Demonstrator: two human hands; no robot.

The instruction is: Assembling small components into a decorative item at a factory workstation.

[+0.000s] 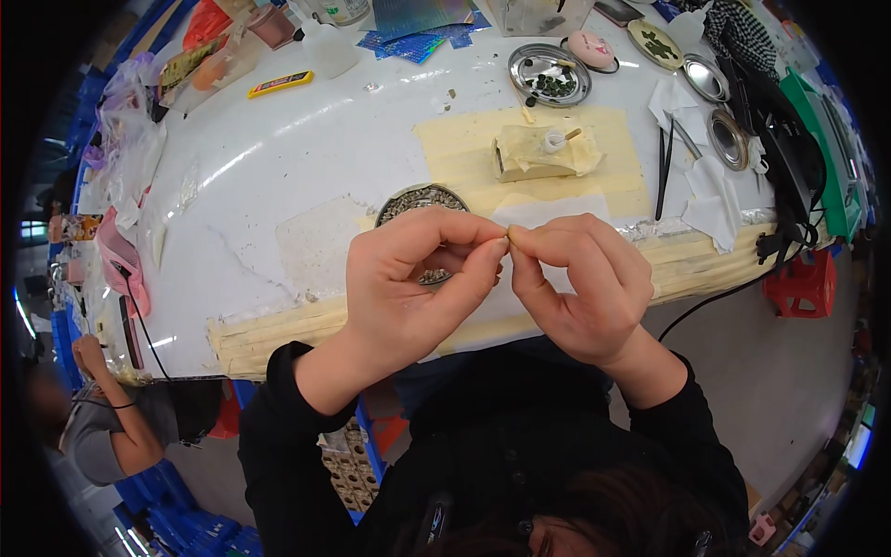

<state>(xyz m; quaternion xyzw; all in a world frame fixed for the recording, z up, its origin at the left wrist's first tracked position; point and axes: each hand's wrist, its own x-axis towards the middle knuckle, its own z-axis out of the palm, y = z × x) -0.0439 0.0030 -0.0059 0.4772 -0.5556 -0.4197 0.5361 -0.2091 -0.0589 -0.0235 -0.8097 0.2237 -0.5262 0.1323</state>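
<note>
My left hand [408,288] and my right hand [585,283] meet fingertip to fingertip above the table's near edge. Each pinches with thumb and forefinger at a tiny piece between them, too small and too covered to name. Partly behind my left hand stands a round tin [423,198] filled with small greyish pieces. Farther back, a block wrapped in cream tape [543,153] carries a small white cup [554,141] with a thin stick in it. A white sheet [557,212] lies beneath my right hand.
Cream tape [278,334] covers the table's near edge. Tweezers [665,167], crumpled tissue [713,200] and metal dishes [729,139] lie right. An oval metal tray [549,74] holds dark green pieces. A yellow box [280,84] and white bottle [327,51] stand far left. Another person's arm [130,427] is at left.
</note>
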